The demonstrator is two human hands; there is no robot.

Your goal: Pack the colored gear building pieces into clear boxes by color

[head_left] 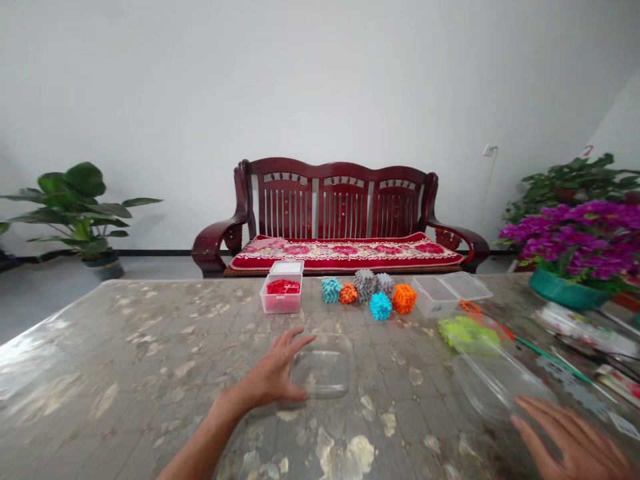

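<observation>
Just left of a shallow clear plastic box (323,367), my left hand (270,373) has its thumb and fingers spread around the near-left side, holding nothing. The box stands on the table and looks see-through and bare inside. At the lower right my right hand (570,440) is at the near edge of a clear plastic lid (500,387), thumb below and fingers over the rim; both are smeared by motion. The lid is tilted and partly overlaps a heap of yellow-green plastic pieces (467,333).
Beyond stand a box of red pieces (281,301), built balls in turquoise (331,290), grey (365,285) and orange (404,299), and an open clear box (436,299). Right are a green stick (550,357), grey pieces (570,380) and a flower pot (570,288). A wooden bench (340,200) stands behind.
</observation>
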